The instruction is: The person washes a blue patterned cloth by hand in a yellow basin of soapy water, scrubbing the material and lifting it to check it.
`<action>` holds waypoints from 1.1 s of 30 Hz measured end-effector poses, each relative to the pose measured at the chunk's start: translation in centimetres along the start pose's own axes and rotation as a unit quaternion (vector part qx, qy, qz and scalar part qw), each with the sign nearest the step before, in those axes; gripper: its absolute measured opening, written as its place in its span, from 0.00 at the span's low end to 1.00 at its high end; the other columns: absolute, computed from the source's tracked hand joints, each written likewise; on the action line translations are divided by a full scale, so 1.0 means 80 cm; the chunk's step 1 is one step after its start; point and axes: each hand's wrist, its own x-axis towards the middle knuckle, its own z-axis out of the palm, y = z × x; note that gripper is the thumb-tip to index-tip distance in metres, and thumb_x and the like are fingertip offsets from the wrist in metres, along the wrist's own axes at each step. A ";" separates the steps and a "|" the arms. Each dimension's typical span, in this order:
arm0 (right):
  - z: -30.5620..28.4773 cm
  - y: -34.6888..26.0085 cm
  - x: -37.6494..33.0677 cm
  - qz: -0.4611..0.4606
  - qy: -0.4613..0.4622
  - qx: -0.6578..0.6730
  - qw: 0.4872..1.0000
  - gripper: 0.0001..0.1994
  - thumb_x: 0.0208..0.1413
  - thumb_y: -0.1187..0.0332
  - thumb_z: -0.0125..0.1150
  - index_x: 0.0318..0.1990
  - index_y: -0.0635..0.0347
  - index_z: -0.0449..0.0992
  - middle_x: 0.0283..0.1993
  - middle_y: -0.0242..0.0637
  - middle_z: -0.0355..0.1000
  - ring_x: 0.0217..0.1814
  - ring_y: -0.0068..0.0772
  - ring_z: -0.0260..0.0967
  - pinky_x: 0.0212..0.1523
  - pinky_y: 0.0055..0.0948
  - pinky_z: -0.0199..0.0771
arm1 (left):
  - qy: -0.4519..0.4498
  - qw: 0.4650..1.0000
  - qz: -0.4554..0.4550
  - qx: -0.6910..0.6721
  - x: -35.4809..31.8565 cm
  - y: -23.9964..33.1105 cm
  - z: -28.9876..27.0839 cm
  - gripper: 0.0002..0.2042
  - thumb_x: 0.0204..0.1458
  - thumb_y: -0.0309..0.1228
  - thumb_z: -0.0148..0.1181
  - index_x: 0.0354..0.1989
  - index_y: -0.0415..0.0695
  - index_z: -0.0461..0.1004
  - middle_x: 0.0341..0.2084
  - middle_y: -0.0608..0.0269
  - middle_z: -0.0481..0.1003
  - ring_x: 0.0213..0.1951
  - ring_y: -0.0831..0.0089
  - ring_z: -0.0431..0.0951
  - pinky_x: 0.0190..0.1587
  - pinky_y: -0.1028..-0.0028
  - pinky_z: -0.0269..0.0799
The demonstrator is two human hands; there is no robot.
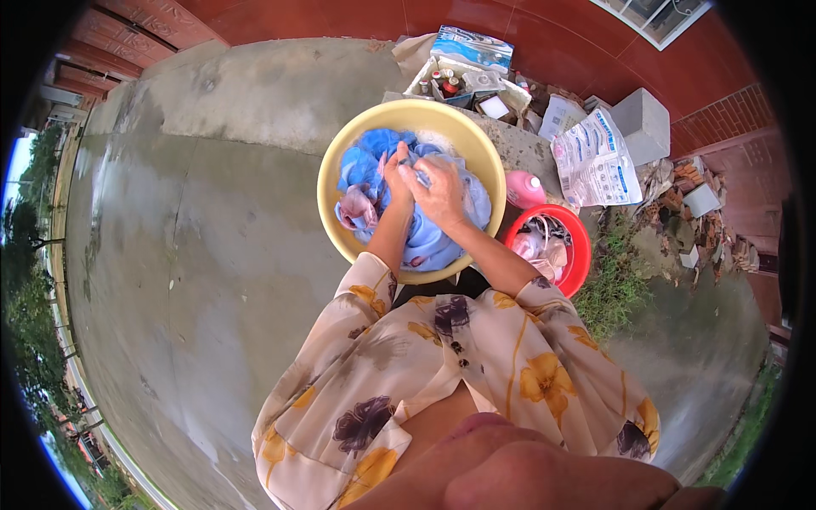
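A large pale-yellow basin (328,200) stands in front of me with wet blue cloth (429,242) bunched inside it. Some whitish suds show near its far side. Both my hands are over the cloth, close together near the middle of the basin. My left hand (396,177) is closed, its fingers pressed against a fold of the cloth. Beside it, my right hand (442,194) curls around a twist of the same blue cloth. The fingers partly hide what they grip. A pinkish-purple patch of fabric (357,206) lies at the basin's left side.
Right of the basin are a pink bottle (524,189) with a white cap and a red basin (581,255) holding light-coloured fabric. Beyond stand a foam box (516,95) of small containers, a white printed bag (597,161) and a grey block (641,126). Rubble (693,208) lies at right.
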 end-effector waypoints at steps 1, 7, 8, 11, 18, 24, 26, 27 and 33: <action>0.009 0.004 -0.002 0.004 -0.007 -0.005 1.000 0.17 0.59 0.53 0.60 0.32 0.60 0.78 0.31 0.49 0.77 0.35 0.57 0.75 0.36 0.45 0.73 | -0.009 0.998 -0.045 -0.033 0.012 -0.009 -0.008 0.17 0.68 0.38 0.47 0.49 0.37 0.76 0.43 0.61 0.77 0.46 0.75 0.72 0.57 0.66 0.66; 0.021 0.070 0.037 0.163 0.034 -0.009 0.986 0.17 0.57 0.54 0.60 0.27 0.60 0.80 0.23 0.55 0.73 0.28 0.60 0.74 0.30 0.50 0.72 | 0.024 0.979 -0.164 -0.116 -0.012 0.012 0.049 0.14 0.64 0.34 0.49 0.49 0.39 0.76 0.40 0.59 0.78 0.39 0.70 0.77 0.41 0.69 0.74; 0.024 0.038 0.016 0.116 0.020 -0.009 0.993 0.17 0.57 0.55 0.60 0.27 0.59 0.81 0.24 0.56 0.73 0.28 0.59 0.74 0.30 0.50 0.72 | 0.009 0.981 -0.145 -0.131 -0.009 0.015 0.035 0.14 0.64 0.34 0.49 0.49 0.39 0.76 0.39 0.59 0.78 0.39 0.70 0.77 0.41 0.69 0.74; 0.033 0.031 0.010 0.080 0.024 -0.023 0.996 0.16 0.56 0.55 0.61 0.30 0.59 0.82 0.24 0.56 0.73 0.29 0.58 0.75 0.31 0.51 0.73 | -0.037 0.978 -0.117 -0.169 -0.001 0.025 0.022 0.15 0.63 0.34 0.50 0.47 0.37 0.77 0.38 0.58 0.79 0.39 0.70 0.78 0.40 0.69 0.73; 0.019 0.007 0.013 0.074 0.007 -0.024 0.997 0.16 0.56 0.56 0.58 0.26 0.60 0.80 0.24 0.55 0.74 0.29 0.62 0.73 0.33 0.52 0.73 | -0.065 0.980 -0.048 -0.180 -0.002 0.014 0.008 0.14 0.61 0.34 0.54 0.43 0.36 0.79 0.35 0.59 0.79 0.35 0.72 0.77 0.37 0.71 0.72; 0.014 0.083 0.038 0.161 0.081 -0.057 0.982 0.15 0.55 0.57 0.59 0.26 0.58 0.81 0.20 0.53 0.72 0.26 0.60 0.73 0.31 0.51 0.72 | 0.023 0.989 -0.106 -0.102 -0.029 0.056 0.064 0.10 0.60 0.33 0.57 0.36 0.40 0.81 0.29 0.64 0.77 0.29 0.76 0.74 0.32 0.74 0.70; 0.021 0.046 0.018 0.163 0.049 0.007 0.985 0.14 0.54 0.57 0.59 0.27 0.56 0.82 0.21 0.54 0.73 0.27 0.61 0.74 0.33 0.53 0.74 | -0.042 0.998 0.005 -0.056 0.000 0.025 0.024 0.10 0.60 0.33 0.57 0.32 0.42 0.80 0.26 0.67 0.76 0.27 0.78 0.73 0.30 0.74 0.68; 0.026 0.004 -0.002 0.085 0.029 -0.004 0.996 0.14 0.55 0.57 0.59 0.27 0.56 0.82 0.21 0.54 0.73 0.27 0.60 0.75 0.32 0.52 0.75 | -0.042 0.997 0.024 -0.056 0.013 0.008 0.002 0.10 0.60 0.33 0.57 0.31 0.42 0.80 0.25 0.68 0.76 0.26 0.78 0.72 0.30 0.74 0.68; 0.009 0.103 0.046 0.224 0.024 -0.030 0.974 0.17 0.54 0.55 0.56 0.24 0.57 0.81 0.23 0.52 0.75 0.28 0.60 0.75 0.33 0.51 0.76 | 0.000 0.984 -0.142 -0.104 -0.030 0.041 0.059 0.15 0.58 0.38 0.56 0.25 0.42 0.78 0.23 0.65 0.75 0.27 0.75 0.70 0.31 0.70 0.65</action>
